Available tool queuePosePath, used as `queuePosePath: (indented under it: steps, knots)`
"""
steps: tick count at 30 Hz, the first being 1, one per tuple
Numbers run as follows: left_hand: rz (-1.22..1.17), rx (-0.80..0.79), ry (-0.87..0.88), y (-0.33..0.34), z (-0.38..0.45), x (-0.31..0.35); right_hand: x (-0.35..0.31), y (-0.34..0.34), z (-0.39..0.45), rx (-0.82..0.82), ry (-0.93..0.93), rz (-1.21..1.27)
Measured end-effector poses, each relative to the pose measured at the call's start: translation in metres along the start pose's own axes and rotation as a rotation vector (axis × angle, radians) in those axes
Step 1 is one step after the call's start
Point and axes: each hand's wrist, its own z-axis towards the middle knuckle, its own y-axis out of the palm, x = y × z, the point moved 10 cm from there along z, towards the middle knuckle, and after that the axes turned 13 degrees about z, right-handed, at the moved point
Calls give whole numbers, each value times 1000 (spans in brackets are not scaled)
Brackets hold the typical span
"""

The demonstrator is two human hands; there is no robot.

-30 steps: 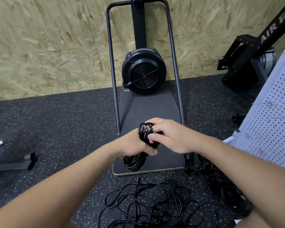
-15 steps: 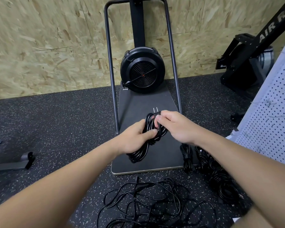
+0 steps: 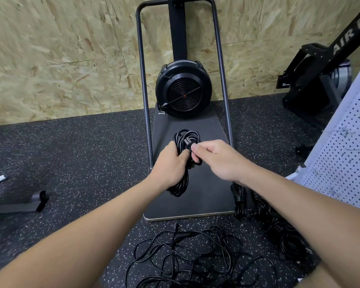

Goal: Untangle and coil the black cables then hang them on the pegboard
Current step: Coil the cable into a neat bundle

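A black fan unit (image 3: 183, 91) is mounted at twelve o'clock on a dark platform (image 3: 206, 196), framed by a metal tube rail (image 3: 142, 80). An OSB wall (image 3: 60, 59) is seen behind. A rowing machine (image 3: 320, 80) is placed at two o'clock; a speckled rubber floor (image 3: 81, 152) is spread beneath.

two bare forearms, no sleeves; left hand (image 3: 170, 163), right hand (image 3: 218, 157).
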Motion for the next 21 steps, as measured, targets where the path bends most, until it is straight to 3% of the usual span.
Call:
queuePosePath:
  steps: [3, 7, 14, 21]
  knots:
    - [-193, -64, 74, 2, -6, 9, 13, -4, -2, -1, 116, -43]
    - [-375, -110, 44, 6, -10, 4, 25, -10, 0, 45, 179, -29]
    - [-223, -189, 192, 26, -29, 27, 51, -27, 5, 107, 294, -43]
    - [-160, -280, 222, 25, -29, 28, 42, -28, 3, -63, 199, -200]
